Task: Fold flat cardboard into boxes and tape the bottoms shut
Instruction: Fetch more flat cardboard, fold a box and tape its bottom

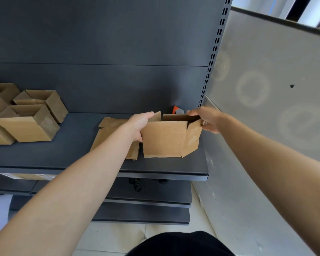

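Forearms [67,196] stretch to shelf [72,150]. Left hand [139,126] grips box [164,139] left edge, right hand [209,120] pinches top right corner. Box upright on shelf, apparently mid-squaring. Next, likely: fold bottom flaps.

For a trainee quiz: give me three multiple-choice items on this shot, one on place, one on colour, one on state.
1. The flat brown cardboard stack lies where from the held brown cardboard box? A right B left C on top
2. The part-hidden tool behind that box is: A orange and grey B green C blue
3. The held box's top is: A taped B open C crushed
Key: B, the stack lies under the left hand; A, orange shows above the box rim; B, its flaps stand up, the right hand gripping one.
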A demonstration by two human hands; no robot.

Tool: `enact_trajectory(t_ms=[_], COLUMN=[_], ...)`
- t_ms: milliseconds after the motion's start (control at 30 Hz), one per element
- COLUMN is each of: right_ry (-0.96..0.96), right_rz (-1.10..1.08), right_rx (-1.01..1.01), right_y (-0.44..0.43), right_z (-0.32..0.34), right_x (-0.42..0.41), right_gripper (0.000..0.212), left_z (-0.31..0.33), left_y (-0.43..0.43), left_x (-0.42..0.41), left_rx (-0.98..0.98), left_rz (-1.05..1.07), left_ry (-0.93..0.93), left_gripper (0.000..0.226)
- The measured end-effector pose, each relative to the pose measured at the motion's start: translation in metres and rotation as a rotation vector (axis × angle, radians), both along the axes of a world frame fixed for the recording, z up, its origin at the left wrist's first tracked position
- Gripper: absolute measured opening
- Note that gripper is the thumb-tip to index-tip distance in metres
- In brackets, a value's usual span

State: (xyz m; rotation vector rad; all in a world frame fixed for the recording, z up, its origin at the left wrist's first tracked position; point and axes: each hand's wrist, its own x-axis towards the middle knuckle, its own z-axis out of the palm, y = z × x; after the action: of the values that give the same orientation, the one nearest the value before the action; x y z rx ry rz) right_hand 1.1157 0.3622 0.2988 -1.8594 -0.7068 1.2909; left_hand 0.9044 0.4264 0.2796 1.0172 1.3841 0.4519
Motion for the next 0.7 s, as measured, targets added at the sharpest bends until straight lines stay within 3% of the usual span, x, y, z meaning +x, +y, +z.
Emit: enact_trajectory(t_ms=[133, 233, 333, 533, 700], right_ry=[0.036, 0.076, 0.175, 0.342, 0.41], right_rz=[-0.012, -0.019, -0.009, -0.09, -0.168], right_rx=[0.039, 0.059, 0.08, 0.14, 0.17], right_y=[-0.002, -0.002, -0.004, -0.01, -0.012], right_z=[-0.004, -0.009, -0.009, -0.012, -0.021], right_x=[-0.001, -0.003, -0.005, -0.007, -0.009], right_gripper=[0.026, 0.025, 0.021, 0.031, 0.036], left_z=[-0.001, -0.003, -0.005, -0.008, -0.011], left_y=[-0.002, -0.006, -0.008, -0.01, -0.009], left_x=[0.003, 0.006, 0.007, -0.001, -0.005], left_rx=[-0.006, -0.008, -0.025, -0.084, -0.114], left_rz=[0.058, 0.051, 0.018, -0.026, -0.014], left_ry=[-0.068, -0.118, -0.178, -0.249, -0.256], left_gripper=[0.052, 0.037, 0.038, 0.033, 0.05])
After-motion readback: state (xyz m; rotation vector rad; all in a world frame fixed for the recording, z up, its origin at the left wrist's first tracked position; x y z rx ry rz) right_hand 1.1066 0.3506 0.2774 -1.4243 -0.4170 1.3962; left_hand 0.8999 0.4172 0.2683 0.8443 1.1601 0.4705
